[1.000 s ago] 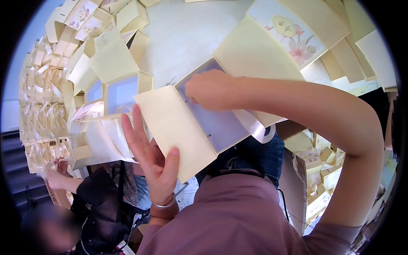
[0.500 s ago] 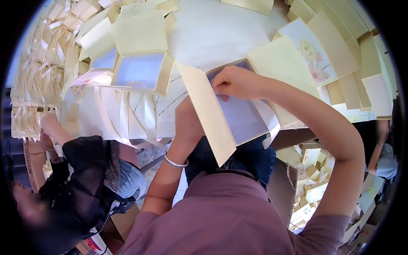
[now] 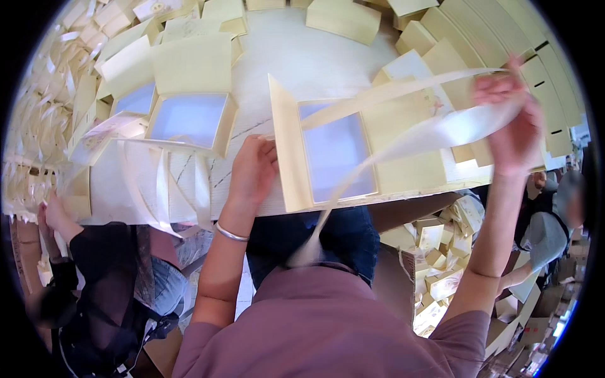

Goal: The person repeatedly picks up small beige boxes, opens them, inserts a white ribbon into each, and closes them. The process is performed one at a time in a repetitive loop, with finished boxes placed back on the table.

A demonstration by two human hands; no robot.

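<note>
One cream satin ribbon [image 3: 450,130] is grasped by right fingers [image 3: 496,92]; left fingers' [image 3: 266,150] grip on cream cardboard flap [image 3: 290,154] cannot be told.

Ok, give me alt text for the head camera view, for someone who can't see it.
A person's raised right hand, blurred, holds pale ribbon that stretches across an open cream box, lilac inside, while the left hand is at the box's upright side flap. The box sits on a white table among more cream boxes.
</note>
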